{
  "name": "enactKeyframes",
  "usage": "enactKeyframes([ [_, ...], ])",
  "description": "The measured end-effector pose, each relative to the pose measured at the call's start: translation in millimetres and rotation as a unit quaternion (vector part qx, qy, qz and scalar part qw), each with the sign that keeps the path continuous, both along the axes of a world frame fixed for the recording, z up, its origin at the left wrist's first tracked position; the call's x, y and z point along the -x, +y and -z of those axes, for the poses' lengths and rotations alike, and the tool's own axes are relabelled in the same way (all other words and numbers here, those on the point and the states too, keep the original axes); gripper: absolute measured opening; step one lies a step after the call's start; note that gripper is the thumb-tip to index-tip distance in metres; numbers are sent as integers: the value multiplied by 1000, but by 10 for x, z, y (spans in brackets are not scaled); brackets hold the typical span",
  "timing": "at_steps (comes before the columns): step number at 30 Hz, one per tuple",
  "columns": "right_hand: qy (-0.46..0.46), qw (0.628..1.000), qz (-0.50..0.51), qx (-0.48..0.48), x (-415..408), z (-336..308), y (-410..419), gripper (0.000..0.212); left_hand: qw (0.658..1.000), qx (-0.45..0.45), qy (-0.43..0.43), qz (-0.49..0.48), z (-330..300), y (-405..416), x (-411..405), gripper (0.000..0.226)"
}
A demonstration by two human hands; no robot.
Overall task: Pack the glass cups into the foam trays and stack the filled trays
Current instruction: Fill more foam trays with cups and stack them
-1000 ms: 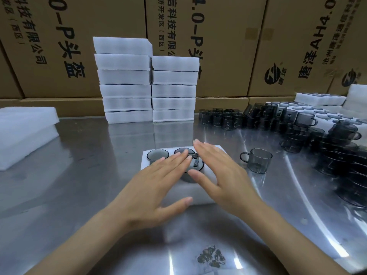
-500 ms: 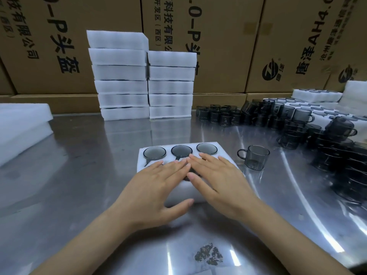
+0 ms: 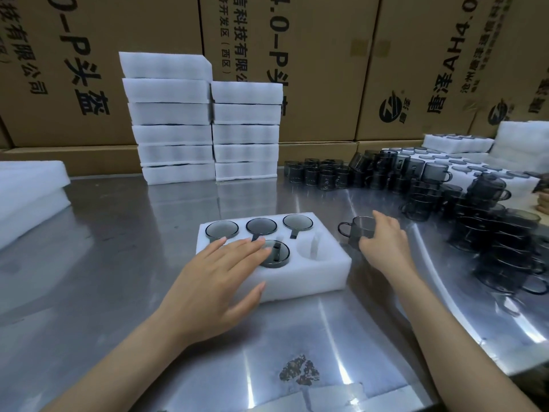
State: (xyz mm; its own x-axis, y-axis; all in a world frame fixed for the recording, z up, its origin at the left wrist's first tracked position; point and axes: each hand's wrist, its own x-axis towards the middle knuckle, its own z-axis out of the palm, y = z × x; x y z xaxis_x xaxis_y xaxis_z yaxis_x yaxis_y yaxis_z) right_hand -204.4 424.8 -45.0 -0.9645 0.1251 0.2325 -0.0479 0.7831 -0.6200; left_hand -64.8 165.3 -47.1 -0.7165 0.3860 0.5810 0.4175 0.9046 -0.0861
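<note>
1. The foam tray lies at the centre of the frame on the steel bench. Its back row holds three smoked-glass cups, and a fourth cup sits in the middle pocket of the front row, not fully sunk. The front pocket at the right stands empty; the front left pocket is hidden under a hand.
2. The left hand lies flat on the tray's front left part, fingers straight and together, fingertips touching the rim of the fourth cup, thumb against the tray's front wall.
3. The right hand curls its fingers round a loose cup standing on the bench just right of the tray, handle pointing left.
4. Two stacks of filled trays stand at upper centre before cardboard cartons.
5. A heap of loose cups fills the right of the frame, with more foam at far left.
</note>
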Motion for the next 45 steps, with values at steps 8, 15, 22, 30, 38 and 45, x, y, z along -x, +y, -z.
enactKeyframes([
  [8,-1,1000,-2,29,-1,44,6,60,1000,-1,-3,4,-2,-13,-11,45],
  [15,292,936,-62,186,-231,-121,-193,53,1000,-8,-3,9,-14,-4,-15,44],
  [22,277,936,-206,68,-471,-110,-496,49,1000,-9,-2,6,-22,4,-11,43],
  [30,196,950,-237,44,-452,-73,-447,55,1000,-13,-10,6,-44,21,-11,44],
  [38,198,962,-189,6,-510,-69,-498,46,1000,-17,-12,10,-87,81,9,45],
  [45,181,971,-154,-8,-514,-71,-547,54,999,0,-35,-3,-122,114,19,48],
])
